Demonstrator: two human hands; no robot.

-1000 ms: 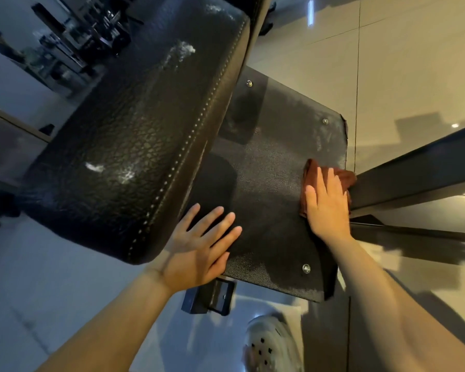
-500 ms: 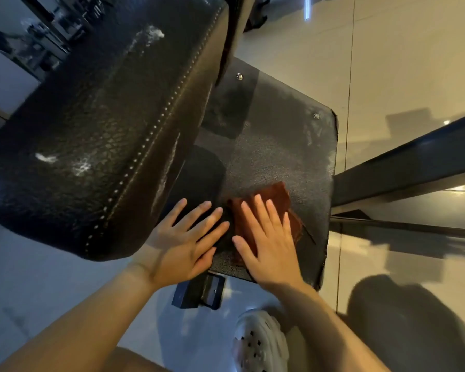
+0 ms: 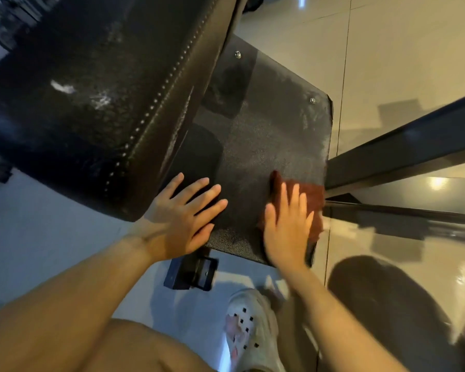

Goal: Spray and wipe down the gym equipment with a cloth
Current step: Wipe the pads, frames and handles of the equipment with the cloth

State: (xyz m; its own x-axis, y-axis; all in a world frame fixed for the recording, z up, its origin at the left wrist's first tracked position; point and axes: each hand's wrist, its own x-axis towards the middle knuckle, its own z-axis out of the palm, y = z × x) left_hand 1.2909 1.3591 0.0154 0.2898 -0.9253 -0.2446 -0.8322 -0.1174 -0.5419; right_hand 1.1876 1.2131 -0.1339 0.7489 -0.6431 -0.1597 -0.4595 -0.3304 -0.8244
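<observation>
Rust-brown cloth [image 3: 310, 200] flat on black footplate [image 3: 266, 146].

Right hand [image 3: 287, 226] flat on red-brown cloth [image 3: 310, 198] (blurred), left hand [image 3: 180, 218] spread on black footplate [image 3: 266, 135].

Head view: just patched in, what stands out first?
The right hand presses a reddish-brown cloth flat on the black textured plate, near its right edge. The left hand rests open on the plate's left side, beside the big black studded pad with white smears at upper left.
</observation>
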